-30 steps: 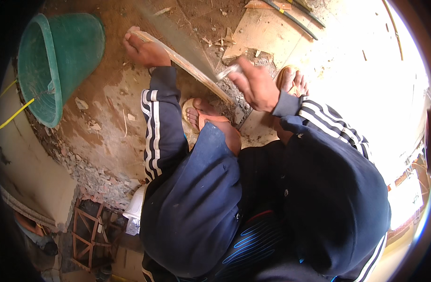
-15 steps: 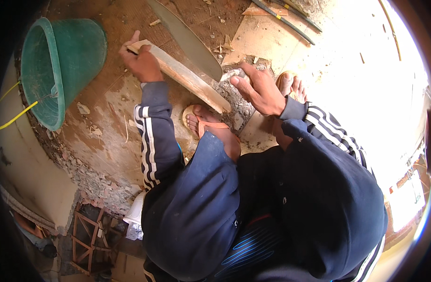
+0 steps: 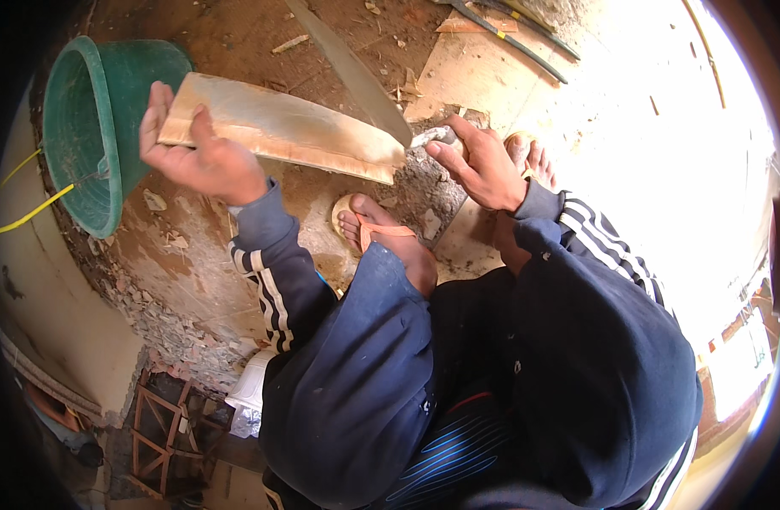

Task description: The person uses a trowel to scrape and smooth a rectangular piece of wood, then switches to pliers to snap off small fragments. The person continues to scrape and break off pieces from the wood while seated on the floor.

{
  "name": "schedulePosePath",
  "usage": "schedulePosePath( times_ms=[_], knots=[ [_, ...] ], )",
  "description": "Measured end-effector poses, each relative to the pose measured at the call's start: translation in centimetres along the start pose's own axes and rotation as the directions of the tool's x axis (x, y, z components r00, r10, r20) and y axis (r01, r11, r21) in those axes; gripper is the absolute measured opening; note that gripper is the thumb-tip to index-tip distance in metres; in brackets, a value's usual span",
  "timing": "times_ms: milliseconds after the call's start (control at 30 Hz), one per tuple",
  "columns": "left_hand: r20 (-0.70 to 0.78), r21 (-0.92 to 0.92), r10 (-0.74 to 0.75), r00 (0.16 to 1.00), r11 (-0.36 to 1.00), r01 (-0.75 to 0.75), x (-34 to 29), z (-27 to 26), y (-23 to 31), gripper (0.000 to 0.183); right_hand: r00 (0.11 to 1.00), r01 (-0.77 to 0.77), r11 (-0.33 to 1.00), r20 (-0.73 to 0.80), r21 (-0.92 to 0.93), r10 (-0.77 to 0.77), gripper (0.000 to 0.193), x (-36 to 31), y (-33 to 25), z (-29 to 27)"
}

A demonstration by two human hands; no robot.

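My left hand [image 3: 204, 161] grips one end of a long flat tile strip [image 3: 288, 123], its thumb along the near edge and its fingers behind. The strip is tan with a dusty, pale grey face and is tilted. Its other end hangs above a patch of grey rubble or mortar [image 3: 436, 191]. My right hand [image 3: 487, 166] is closed round the handle of a trowel [image 3: 356, 68] with a long grey blade and a whitish, crusted neck. The blade points up and left, past the strip's far edge, and its tip is out of view.
A green bucket [image 3: 147, 93] lies on its side at the left, with a yellow-covered handle. My sandalled feet [image 3: 385, 234] flank the rubble patch. Dark bars [image 3: 517, 51] lie on the pale tiles [image 3: 458, 76] at the far side. A white container [image 3: 249, 387] stands lower left, near broken debris.
My left hand has moved left and slightly down, turning the tile strip so that its broad face shows. The trowel blade has turned more edge-on, while my right hand has barely moved.
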State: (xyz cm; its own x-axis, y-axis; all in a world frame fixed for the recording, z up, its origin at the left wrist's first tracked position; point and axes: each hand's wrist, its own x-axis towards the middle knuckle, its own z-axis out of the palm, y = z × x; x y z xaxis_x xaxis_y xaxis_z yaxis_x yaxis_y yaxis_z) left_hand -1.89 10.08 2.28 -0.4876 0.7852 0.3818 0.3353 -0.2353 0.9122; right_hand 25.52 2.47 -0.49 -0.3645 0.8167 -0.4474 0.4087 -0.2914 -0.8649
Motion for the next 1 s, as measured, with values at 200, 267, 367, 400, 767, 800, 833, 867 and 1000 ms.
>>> schedulePosePath(
  times_ms=[200, 267, 367, 400, 767, 800, 833, 867, 1000],
  knots=[
    [-0.066, 0.083, -0.440, 0.896, 0.892, 0.444, -1.9, -1.0, -5.0, 0.042, 0.997, 0.034, 0.983, -0.066, -0.182, -0.047, 0.038, 0.2, 0.4, 0.2],
    [-0.039, -0.046, -0.624, 0.780, 0.781, 0.622, -2.8, -1.2, -6.4, 0.041, 0.997, -0.018, 0.974, -0.077, -0.228, 0.001, 0.041, 0.1, 0.9, -0.1],
    [0.029, -0.128, -0.762, 0.647, 0.639, 0.758, -3.8, -1.4, -7.4, 0.040, 0.990, -0.005, 0.958, -0.140, -0.285, -0.036, 0.042, 0.1, 1.5, -0.7],
    [0.055, -0.145, -0.779, 0.624, 0.612, 0.777, -4.0, -1.4, -7.5, 0.039, 0.987, -0.016, 0.951, -0.155, -0.308, -0.033, 0.042, 0.1, 1.6, -0.9],
    [0.387, -0.542, -0.760, 0.522, 0.270, 0.796, -4.1, -1.7, -3.7, 0.033, 0.955, 0.035, 0.934, -0.265, -0.356, -0.137, 0.040, 0.4, 2.0, -2.0],
    [0.391, -0.551, -0.731, 0.559, 0.300, 0.779, -4.2, -1.7, -3.3, 0.035, 0.962, 0.029, 0.933, -0.244, -0.357, -0.123, 0.040, 0.4, 2.1, -2.1],
    [0.396, -0.560, -0.701, 0.594, 0.329, 0.761, -4.2, -1.7, -3.0, 0.037, 0.966, 0.032, 0.933, -0.228, -0.358, -0.120, 0.039, 0.4, 2.3, -2.0],
    [0.416, -0.570, -0.661, 0.625, 0.346, 0.745, -4.2, -1.6, -2.8, 0.039, 0.968, 0.053, 0.933, -0.213, -0.356, -0.136, 0.039, 0.4, 2.4, -2.1],
    [0.637, -0.597, -0.421, 0.646, 0.261, 0.759, -3.7, -2.0, -2.7, 0.047, 0.967, 0.027, 0.934, -0.227, -0.357, -0.114, 0.039, 0.5, 2.0, -1.8]
  ],
)
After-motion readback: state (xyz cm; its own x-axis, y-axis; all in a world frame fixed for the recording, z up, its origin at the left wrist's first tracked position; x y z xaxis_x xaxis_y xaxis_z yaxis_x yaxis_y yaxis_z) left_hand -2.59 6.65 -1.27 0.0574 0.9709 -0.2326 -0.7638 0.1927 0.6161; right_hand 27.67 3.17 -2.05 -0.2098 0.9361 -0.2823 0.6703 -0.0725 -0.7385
